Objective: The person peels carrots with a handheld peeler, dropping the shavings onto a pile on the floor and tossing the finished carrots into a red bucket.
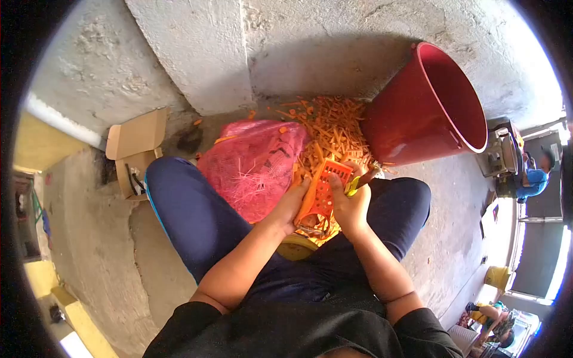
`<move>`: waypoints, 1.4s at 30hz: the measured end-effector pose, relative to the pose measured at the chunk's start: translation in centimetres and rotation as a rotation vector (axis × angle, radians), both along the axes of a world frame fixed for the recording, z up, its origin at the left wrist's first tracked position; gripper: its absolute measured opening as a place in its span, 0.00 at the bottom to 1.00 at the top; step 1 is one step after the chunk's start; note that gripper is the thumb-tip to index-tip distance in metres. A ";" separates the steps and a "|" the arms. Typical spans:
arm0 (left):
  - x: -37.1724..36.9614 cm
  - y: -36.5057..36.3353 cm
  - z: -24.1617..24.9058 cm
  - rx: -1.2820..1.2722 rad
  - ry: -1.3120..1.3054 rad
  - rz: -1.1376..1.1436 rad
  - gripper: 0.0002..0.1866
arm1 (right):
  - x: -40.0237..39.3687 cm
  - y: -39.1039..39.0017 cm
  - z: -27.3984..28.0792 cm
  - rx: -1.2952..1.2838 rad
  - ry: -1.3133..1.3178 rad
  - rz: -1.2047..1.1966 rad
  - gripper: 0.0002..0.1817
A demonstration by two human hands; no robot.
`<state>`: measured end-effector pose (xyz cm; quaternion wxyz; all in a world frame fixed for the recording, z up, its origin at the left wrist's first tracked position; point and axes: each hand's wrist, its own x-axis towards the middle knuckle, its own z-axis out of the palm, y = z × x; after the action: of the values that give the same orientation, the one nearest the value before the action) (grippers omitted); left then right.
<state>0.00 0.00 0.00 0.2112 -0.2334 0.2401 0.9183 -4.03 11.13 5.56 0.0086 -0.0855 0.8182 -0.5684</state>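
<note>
Between my hands, over my lap, is an orange plastic grater [323, 194] dotted with holes. My left hand [294, 206] is closed around its left side, where a smooth orange edge shows. My right hand [351, 209] grips the right side, thumb on the holed face. A yellow-green handle [353, 186] with a brown end sticks out by the right fingers. Beneath the hands sits a yellow container [296, 247], mostly hidden. Just beyond lies a heap of orange carrot strips [337, 134], beside a pink mesh sack [253, 164].
A large red bucket [406, 107] tilts against the wall at the right of the heap. An opened cardboard box [137, 143] rests on the floor at left. Two people, one in a blue top [533, 179], are far off at the right.
</note>
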 end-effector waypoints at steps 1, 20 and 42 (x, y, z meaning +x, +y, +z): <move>-0.1 0.0 -0.2 -0.004 0.014 0.005 0.24 | -0.2 -0.1 -0.1 0.057 0.081 -0.017 0.16; 0.7 -2.1 2.3 -0.398 0.321 -0.135 0.17 | -11.8 5.9 -2.6 -0.138 0.003 -0.134 0.13; -1.1 -3.0 2.6 -1.460 0.544 -0.061 0.15 | -7.4 3.6 -1.9 0.592 -0.110 0.780 0.14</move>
<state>-1.06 -2.98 2.62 -0.0372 -0.0731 0.8334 0.5466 -11.43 14.70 3.61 0.2878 -0.3492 0.8501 -0.2694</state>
